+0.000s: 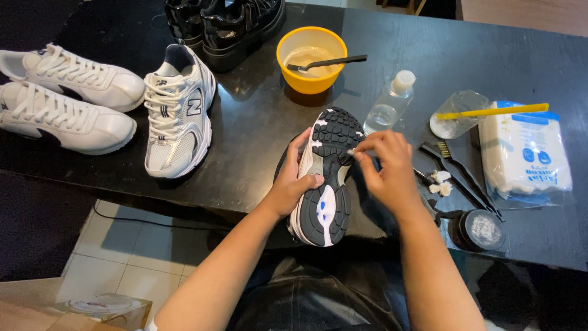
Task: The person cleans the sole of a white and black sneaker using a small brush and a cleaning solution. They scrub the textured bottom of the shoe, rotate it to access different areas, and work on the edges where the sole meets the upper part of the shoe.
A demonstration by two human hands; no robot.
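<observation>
My left hand (293, 179) grips an upturned sneaker (326, 184) by its side, the black, white and blue sole facing up over the front edge of the black table (257, 122). My right hand (386, 167) pinches a small thin white-tipped thing, maybe a cotton swab (350, 152), against the sole's forefoot. The matching white sneaker (177, 113) stands upright to the left.
A yellow bowl (311, 58) of cloudy liquid holds a black brush. A clear bottle (389, 103), plastic cup with yellow stick (459, 113), cotton pack (527, 156), black brushes (456, 171), used cotton bits (440, 182) and a small jar (484, 230) lie right. Two white sneakers (64, 98) and black shoes (226, 21) sit beyond.
</observation>
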